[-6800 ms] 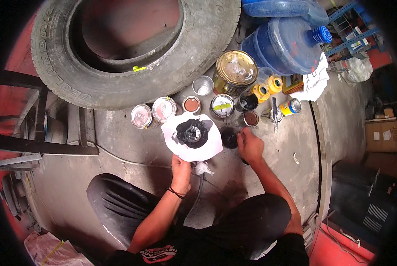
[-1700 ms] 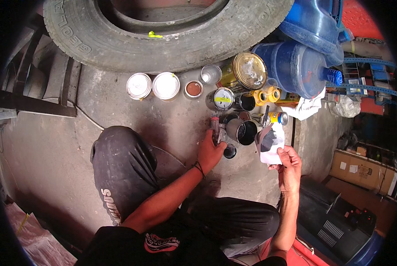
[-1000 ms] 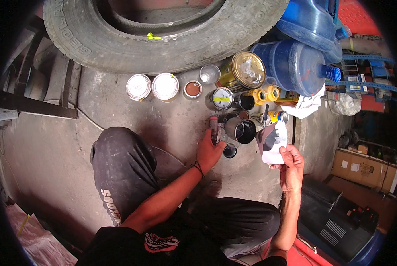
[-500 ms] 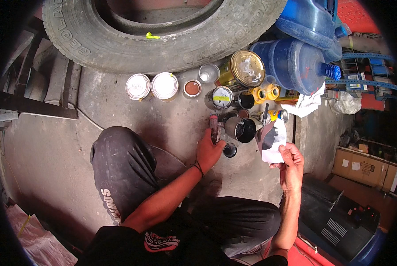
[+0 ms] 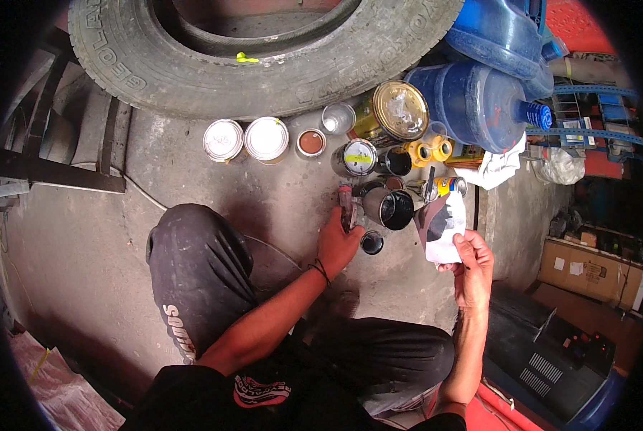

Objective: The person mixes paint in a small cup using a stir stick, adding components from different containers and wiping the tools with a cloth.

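My left hand (image 5: 338,243) is closed around a narrow, smudged object with a red end (image 5: 346,194), whose kind I cannot make out. Just right of that hand stand a small cup of black liquid (image 5: 372,243) and a larger open can (image 5: 397,210), black inside. In my right hand (image 5: 472,266) is a white card (image 5: 445,248), pinched at its lower right edge between thumb and fingers. A dark grey-black patch of paint covers part of the card's face, and a brownish strip runs along its left side.
Behind are lidded white cans (image 5: 266,139), a can of brown paint (image 5: 311,143), a clear cup (image 5: 338,118) and a large gold can (image 5: 400,111). A big tyre (image 5: 264,86) lies beyond. Blue water jugs (image 5: 472,104) and a yellow respirator (image 5: 429,151) are at the right.
My right hand and the card have shifted very slightly, with the card tilted a little differently. My left hand stays nearly in place on the object with the red end.
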`<state>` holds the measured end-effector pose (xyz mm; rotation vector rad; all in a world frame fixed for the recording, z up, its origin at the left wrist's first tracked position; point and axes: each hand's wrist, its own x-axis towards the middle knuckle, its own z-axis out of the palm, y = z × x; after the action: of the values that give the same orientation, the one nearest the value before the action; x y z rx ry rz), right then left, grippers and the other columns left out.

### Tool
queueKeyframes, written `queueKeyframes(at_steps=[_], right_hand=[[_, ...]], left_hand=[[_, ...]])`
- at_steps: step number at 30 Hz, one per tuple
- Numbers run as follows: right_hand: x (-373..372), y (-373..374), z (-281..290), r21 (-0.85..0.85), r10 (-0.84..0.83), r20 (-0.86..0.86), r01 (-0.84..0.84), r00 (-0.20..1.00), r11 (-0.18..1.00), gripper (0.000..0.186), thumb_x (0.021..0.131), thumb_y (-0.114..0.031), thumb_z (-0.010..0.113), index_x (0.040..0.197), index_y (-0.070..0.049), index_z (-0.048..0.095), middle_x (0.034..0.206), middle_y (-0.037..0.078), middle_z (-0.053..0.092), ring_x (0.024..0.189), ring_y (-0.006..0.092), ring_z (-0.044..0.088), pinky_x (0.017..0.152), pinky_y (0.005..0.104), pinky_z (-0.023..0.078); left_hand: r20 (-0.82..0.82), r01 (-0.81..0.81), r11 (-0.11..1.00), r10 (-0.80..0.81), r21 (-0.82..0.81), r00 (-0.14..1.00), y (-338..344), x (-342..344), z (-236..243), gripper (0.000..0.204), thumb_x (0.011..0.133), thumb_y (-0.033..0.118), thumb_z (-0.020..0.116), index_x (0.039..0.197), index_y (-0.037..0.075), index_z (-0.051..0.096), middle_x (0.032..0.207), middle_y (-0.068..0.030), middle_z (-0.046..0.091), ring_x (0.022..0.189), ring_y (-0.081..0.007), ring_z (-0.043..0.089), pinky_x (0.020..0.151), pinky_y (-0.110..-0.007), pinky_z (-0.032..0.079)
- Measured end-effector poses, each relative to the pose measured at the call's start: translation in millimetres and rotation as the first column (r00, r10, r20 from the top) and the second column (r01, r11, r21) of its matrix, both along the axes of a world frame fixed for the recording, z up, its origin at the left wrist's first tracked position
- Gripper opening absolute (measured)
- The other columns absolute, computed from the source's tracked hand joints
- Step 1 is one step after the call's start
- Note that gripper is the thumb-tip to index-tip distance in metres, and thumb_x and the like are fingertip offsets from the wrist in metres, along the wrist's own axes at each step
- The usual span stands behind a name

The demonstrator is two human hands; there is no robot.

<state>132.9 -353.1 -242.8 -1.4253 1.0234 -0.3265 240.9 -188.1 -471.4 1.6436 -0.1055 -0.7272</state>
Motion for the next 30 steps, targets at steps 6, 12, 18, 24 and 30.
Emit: queueKeyframes(at_steps=[6, 12, 18, 24, 30], right_hand=[[0, -4, -6, 0.023, -0.001, 0.006, 0.001, 1.000, 1.000, 0.017, 0.108, -0.014, 0.068, 0.115, 0.001, 0.073, 0.091, 0.008, 0.077, 0.067, 0.0110, 0.069, 0.059, 0.0301, 0.062], [14, -7, -13, 0.113, 0.023, 0.043, -0.028, 0.999, 0.993, 0.018, 0.108, -0.014, 0.069, 0.115, 0.002, 0.073, 0.093, 0.008, 0.077, 0.066, 0.0110, 0.069, 0.059, 0.0297, 0.062], [17, -21, -27, 0.133, 0.071, 0.061, -0.078, 0.996, 0.988, 0.018, 0.108, -0.014, 0.068, 0.115, 0.002, 0.073, 0.091, 0.007, 0.077, 0.065, 0.0098, 0.068, 0.059, 0.0299, 0.063], [-2, -39, -55, 0.196, -0.037, 0.203, -0.004, 0.978, 0.981, 0.017, 0.108, -0.014, 0.069, 0.116, 0.001, 0.073, 0.091, 0.008, 0.076, 0.064, 0.0111, 0.068, 0.058, 0.0297, 0.063], [-11, -40, -134, 0.200, -0.096, 0.175, 0.060, 0.980, 0.978, 0.016, 0.107, -0.015, 0.070, 0.115, -0.001, 0.073, 0.093, 0.008, 0.076, 0.064, 0.0109, 0.068, 0.060, 0.0302, 0.064]], left_hand=[[-0.008, 0.006, 1.000, -0.006, -0.012, 1.000, 0, 1, -6, 0.042, 0.087, 0.024, 0.073, 0.120, 0.002, 0.059, 0.093, -0.0230, 0.072, 0.088, -0.0447, 0.073, 0.078, -0.052, 0.056], [0.004, -0.047, 0.994, 0.047, -0.100, 0.999, -3, 1, -19, 0.042, 0.089, 0.024, 0.073, 0.122, 0.002, 0.057, 0.091, -0.0201, 0.071, 0.085, -0.0407, 0.072, 0.077, -0.051, 0.055], [-0.051, -0.015, 0.996, 0.011, -0.083, 0.999, -2, 8, -17, 0.039, 0.091, 0.024, 0.074, 0.120, 0.004, 0.058, 0.090, -0.0144, 0.069, 0.082, -0.0304, 0.069, 0.075, -0.045, 0.054], [-0.297, -0.087, 0.984, 0.036, -0.158, 0.954, 0, 26, -17, 0.027, 0.094, 0.016, 0.074, 0.117, 0.009, 0.060, 0.088, 0.0017, 0.063, 0.075, -0.0104, 0.057, 0.067, -0.031, 0.048], [-0.393, -0.183, 0.961, 0.089, -0.209, 0.915, 21, 46, 9, 0.030, 0.096, 0.008, 0.070, 0.125, 0.012, 0.064, 0.109, 0.0021, 0.072, 0.096, -0.0102, 0.064, 0.081, -0.029, 0.050]])
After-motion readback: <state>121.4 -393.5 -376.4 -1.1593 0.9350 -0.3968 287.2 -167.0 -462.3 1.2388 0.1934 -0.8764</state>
